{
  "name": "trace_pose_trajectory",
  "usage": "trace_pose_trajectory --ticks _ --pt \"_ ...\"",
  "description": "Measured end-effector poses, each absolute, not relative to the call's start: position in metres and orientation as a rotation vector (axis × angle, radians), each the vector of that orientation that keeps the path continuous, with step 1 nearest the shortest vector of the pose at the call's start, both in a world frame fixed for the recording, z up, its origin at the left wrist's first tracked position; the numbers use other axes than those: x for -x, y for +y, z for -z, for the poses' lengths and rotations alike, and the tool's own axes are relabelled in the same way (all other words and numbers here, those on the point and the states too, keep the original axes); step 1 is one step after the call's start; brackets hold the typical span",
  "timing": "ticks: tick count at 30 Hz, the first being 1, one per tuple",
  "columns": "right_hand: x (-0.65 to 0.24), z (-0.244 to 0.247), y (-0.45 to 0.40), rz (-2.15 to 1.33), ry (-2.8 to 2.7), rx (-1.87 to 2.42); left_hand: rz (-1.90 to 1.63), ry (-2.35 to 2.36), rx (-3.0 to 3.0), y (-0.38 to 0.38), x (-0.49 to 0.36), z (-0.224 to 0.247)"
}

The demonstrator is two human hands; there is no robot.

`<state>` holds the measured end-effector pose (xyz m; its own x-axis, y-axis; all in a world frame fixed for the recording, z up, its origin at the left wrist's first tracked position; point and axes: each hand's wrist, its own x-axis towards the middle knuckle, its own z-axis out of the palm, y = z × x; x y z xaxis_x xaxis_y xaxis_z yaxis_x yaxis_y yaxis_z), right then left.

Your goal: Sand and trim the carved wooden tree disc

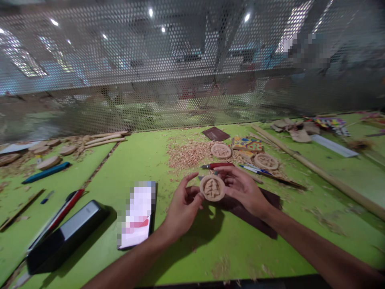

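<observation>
Bare forearms (135, 255) lead to hands (184, 204) (246, 189) gripping a pale, rimmed disc (212, 188) carved with a tree (212, 190).

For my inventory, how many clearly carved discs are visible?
3: the held disc, one by the shavings, one by the pens. Carving on the far-left discs is unclear.

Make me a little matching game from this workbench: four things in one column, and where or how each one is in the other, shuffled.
1. tree-carved disc
2. phone
3. wooden pole
4. knife

A. slanting along the right side of the green table
B. red-handled, beside the wood shavings
C. held between the left hand and the right hand
D. bright-screened, lying left of both hands

Pairs: 1-C, 2-D, 3-A, 4-B
</observation>
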<state>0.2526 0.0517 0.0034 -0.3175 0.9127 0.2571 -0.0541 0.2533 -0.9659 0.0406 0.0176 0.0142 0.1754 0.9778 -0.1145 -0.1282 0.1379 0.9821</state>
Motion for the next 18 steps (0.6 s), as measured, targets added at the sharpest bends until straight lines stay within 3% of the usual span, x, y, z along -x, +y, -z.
trace_pose_trajectory --ticks 18 --pt "-0.2517 -0.0033 0.0513 -1.166 -1.606 0.831 -1.090 1.086 -1.112 0.0182 -0.0401 -0.0173"
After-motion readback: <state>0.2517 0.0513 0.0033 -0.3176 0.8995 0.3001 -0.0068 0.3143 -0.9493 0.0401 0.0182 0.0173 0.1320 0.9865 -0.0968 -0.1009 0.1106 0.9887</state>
